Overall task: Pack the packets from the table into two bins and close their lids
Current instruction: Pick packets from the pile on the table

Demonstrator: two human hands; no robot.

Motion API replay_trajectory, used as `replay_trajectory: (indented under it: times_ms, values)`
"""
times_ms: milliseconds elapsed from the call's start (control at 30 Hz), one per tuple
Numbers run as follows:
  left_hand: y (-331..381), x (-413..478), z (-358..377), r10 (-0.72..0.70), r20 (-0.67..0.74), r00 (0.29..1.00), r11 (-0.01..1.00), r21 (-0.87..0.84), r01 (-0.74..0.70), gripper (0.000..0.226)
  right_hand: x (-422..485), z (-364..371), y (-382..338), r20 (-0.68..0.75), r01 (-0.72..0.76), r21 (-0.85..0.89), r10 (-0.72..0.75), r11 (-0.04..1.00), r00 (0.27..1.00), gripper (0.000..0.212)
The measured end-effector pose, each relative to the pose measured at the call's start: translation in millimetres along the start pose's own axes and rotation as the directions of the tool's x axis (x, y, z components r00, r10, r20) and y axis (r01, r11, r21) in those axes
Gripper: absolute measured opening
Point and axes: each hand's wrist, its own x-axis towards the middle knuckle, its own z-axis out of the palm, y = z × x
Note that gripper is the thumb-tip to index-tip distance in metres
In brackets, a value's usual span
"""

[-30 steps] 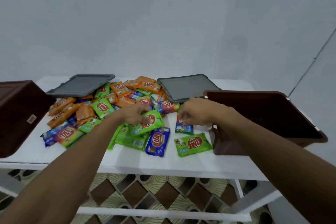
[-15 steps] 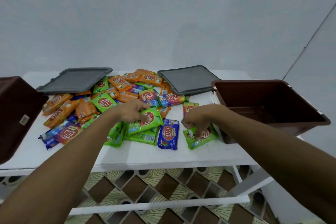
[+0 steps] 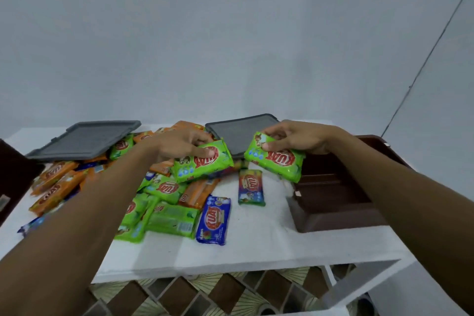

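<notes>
My left hand point(image 3: 179, 145) grips a green packet point(image 3: 202, 161) lifted above the pile of packets point(image 3: 164, 202) on the white table point(image 3: 256, 246). My right hand point(image 3: 297, 137) holds another green packet point(image 3: 275, 160) in the air beside the left rim of the open brown bin point(image 3: 333, 202) at the right. A second brown bin point(image 3: 12, 179) shows partly at the left edge. Two grey lids point(image 3: 82, 140) point(image 3: 238, 131) lie at the back of the table. Orange, green and blue packets lie loose on the table.
A blue packet point(image 3: 213, 220) and a multicoloured packet point(image 3: 250, 187) lie apart from the pile, toward the right bin. A pale wall stands close behind the table. Patterned floor tiles point(image 3: 195, 295) show under the table's front edge.
Both hands have closed on green packets and lifted them off the table. The right hand has moved up and toward the right bin. The camera has tilted upward.
</notes>
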Motion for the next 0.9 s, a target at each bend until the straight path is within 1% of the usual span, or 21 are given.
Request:
replay_trajectory:
  times_ms: [67,133,200,267,367,433,467,533,600,667,733,767,800,900]
  values:
    - [22,17,11,0.026,0.021,0.999,0.999,-0.031,-0.025,0.056,-20,-29,14,-0.048,0.002,0.007,-0.001,1.000,0.999,0.025]
    - [50,34,27,0.059,0.024,0.998,0.993,-0.102,-0.056,0.034,-41,-60,31,-0.085,-0.023,-0.029,0.021,0.999,0.996,0.021]
    - [79,54,44,0.102,0.040,0.994,0.985,-0.146,-0.096,0.027,-61,-90,50,-0.102,-0.065,-0.104,0.055,0.992,0.993,0.018]
    - [112,72,65,0.140,0.070,0.988,0.981,-0.144,-0.129,0.021,-75,-114,70,-0.106,-0.112,-0.198,0.093,0.974,0.990,0.017]
    - [145,108,103,0.170,0.125,0.977,0.985,-0.047,-0.166,0.011,-76,-136,105,-0.043,-0.168,-0.364,0.164,0.916,0.986,0.015]
    - [153,135,133,0.153,0.191,0.970,0.986,0.031,-0.162,0.011,-68,-143,129,0.025,-0.160,-0.492,0.197,0.856,0.980,0.011]
    - [153,148,147,0.115,0.221,0.968,0.989,0.067,-0.133,0.012,-64,-145,139,0.058,-0.146,-0.548,0.212,0.824,0.976,0.009]
    - [149,166,171,0.009,0.268,0.963,0.987,0.153,-0.051,0.012,-57,-144,154,0.099,-0.136,-0.628,0.252,0.766,0.963,0.010]
    - [140,180,186,-0.097,0.308,0.946,0.960,0.280,0.007,0.012,-53,-140,162,0.110,-0.123,-0.690,0.271,0.714,0.956,0.015]
    - [129,188,195,-0.190,0.319,0.928,0.884,0.466,0.021,0.020,-49,-137,168,0.113,-0.085,-0.748,0.253,0.658,0.961,0.024]
    - [123,190,199,-0.227,0.268,0.936,0.780,0.626,0.010,0.033,-46,-135,174,0.110,-0.067,-0.794,0.251,0.604,0.962,0.033]
    - [122,190,200,-0.226,0.246,0.943,0.759,0.651,0.012,0.038,-46,-135,176,0.110,-0.064,-0.804,0.253,0.591,0.961,0.038]
    - [122,191,201,-0.213,0.229,0.950,0.759,0.651,0.013,0.040,-46,-135,177,0.109,-0.058,-0.811,0.247,0.583,0.963,0.041]
    - [121,190,200,-0.150,0.177,0.973,0.799,0.601,0.014,0.046,-48,-134,179,0.093,-0.021,-0.827,0.174,0.562,0.980,0.044]
